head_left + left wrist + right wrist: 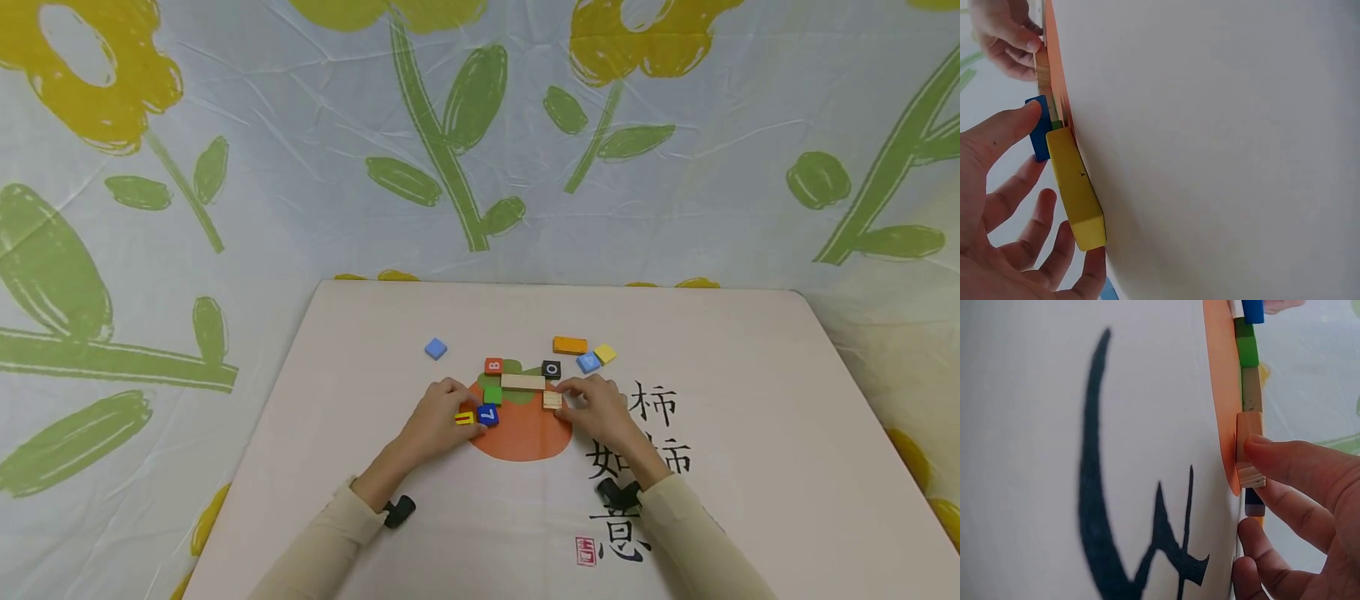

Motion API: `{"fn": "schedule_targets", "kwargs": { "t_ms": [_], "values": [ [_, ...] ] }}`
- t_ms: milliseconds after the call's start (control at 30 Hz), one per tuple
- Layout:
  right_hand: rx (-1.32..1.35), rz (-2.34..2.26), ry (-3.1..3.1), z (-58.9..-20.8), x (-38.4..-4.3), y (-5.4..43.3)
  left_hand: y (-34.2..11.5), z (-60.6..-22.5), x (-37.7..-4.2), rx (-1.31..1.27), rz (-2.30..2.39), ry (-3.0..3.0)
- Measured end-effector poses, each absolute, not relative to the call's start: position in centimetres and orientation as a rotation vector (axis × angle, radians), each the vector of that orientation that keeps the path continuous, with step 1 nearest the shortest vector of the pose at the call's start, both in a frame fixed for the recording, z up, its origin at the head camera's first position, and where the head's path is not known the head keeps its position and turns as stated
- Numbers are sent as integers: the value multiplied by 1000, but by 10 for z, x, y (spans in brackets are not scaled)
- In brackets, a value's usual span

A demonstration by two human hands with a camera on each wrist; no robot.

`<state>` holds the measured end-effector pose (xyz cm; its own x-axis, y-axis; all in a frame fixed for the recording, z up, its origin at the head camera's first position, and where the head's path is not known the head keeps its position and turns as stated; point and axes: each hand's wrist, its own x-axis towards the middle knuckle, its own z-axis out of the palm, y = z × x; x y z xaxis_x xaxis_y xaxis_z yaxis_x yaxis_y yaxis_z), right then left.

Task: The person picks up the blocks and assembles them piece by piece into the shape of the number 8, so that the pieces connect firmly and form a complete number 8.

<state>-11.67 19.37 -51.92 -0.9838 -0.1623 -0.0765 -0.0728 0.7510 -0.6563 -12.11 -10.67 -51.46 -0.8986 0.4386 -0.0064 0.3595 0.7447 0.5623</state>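
My left hand pinches a blue block with a white 7 between thumb and index finger. Beside that block lies a yellow block, close to the other fingers. Across from it, my right hand holds a plain wooden block by thumb and fingertips. A long pale wooden block lies between a red block and a black block behind it and a green block at its front left. The hands partly cover the yellow and wooden blocks in the head view.
Behind the group are an orange block, a light blue block and a pale yellow block. Another blue block lies at the back left. The pale table mat bears a printed orange fruit and black characters.
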Motion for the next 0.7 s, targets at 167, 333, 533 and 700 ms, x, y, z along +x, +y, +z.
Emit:
{"fn": "schedule_targets", "kwargs": {
  "t_ms": [167, 333, 533, 700],
  "values": [
    [-193, -1063, 2818, -520, -117, 194, -105, -517, -121, 656, 831, 2820],
    [-180, -1055, 2810, -520, -116, 194, -102, -518, -121, 648, 782, 2832],
    [-187, -1055, 2812, -518, -116, 193, -99, -518, -119, 631, 730, 2845],
    [-180, -1049, 2818, -518, -116, 194, -97, -518, -120, 632, 715, 2855]
  ]
}}
